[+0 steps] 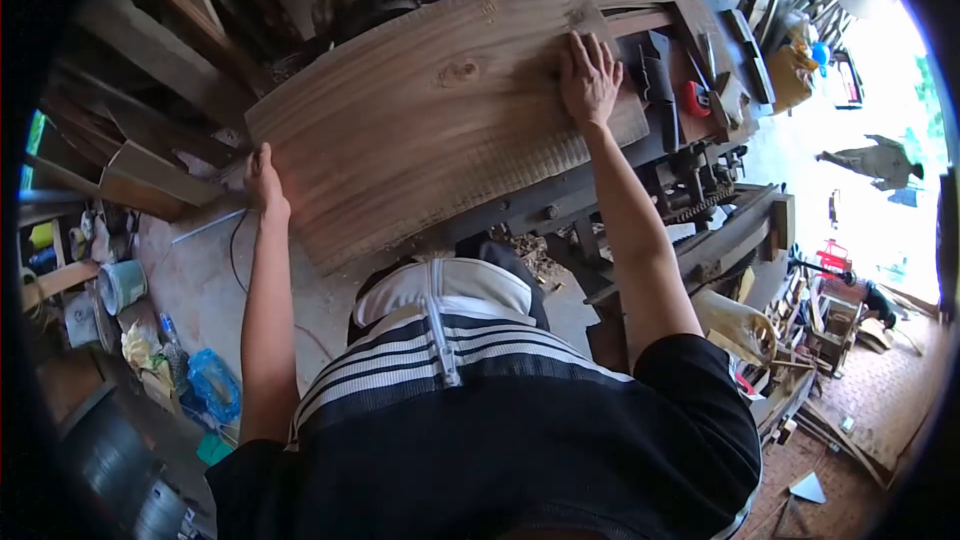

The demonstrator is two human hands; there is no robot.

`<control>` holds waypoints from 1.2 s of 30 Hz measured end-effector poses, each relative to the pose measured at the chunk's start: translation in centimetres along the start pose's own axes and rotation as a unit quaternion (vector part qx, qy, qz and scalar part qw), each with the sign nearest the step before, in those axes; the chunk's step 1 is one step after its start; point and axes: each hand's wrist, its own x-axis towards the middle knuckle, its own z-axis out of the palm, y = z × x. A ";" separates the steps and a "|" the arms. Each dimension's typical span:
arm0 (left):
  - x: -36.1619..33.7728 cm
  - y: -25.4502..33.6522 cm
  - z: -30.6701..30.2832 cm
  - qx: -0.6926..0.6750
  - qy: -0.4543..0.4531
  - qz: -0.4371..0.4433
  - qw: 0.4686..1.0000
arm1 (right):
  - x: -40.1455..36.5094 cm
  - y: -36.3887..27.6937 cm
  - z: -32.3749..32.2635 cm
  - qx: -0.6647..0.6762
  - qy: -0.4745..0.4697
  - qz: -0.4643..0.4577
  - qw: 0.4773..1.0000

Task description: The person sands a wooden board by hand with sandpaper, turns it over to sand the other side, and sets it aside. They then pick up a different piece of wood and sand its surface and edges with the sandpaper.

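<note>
A wide wooden board (400,130) with a knot near its far side lies in front of me, resting on a dark machine (560,198). My left hand (265,185) grips the board's left edge, with part of the fingers hidden. On the board's right part, my right hand (592,82) lies flat with the fingers stretched out. Just right of that hand are a dark roll-like object (656,78) and a red tape measure (697,98) on the machine's side.
Wood shavings (535,265) lie below the machine. Planks (150,180) lean at the left, near a bucket (122,285) and a blue plastic bag (213,385). A person (885,162) stands at the far right by the bright doorway. Scrap wood (830,330) is piled at the right.
</note>
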 end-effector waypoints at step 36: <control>-0.7 0.8 -0.6 0.142 0.035 0.078 0.986 | 0.1 -1.0 -1.3 0.007 0.002 0.006 1.000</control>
